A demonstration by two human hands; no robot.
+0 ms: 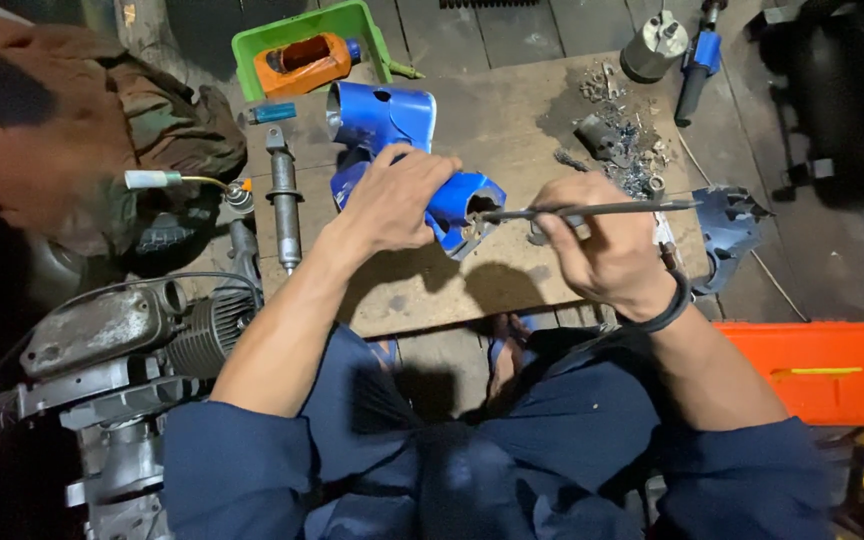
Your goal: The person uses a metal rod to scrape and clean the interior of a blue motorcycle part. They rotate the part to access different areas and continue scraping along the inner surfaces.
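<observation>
My left hand point(399, 197) grips a blue plastic housing piece point(460, 208) on a wooden board point(497, 120). A thin dark metal rod tool point(602, 209) is held in my right hand point(602, 245), its tip poking into an opening at the housing's right end. A second blue housing part point(380, 115) lies just behind my left hand. A black band sits on my right wrist.
A green tray point(252, 45) with an orange part stands at the back. Loose metal parts point(620, 140) lie back right, a dark blue part point(727, 228) right of my hand. A small engine point(132, 335) sits left, an orange case point(817, 370) right.
</observation>
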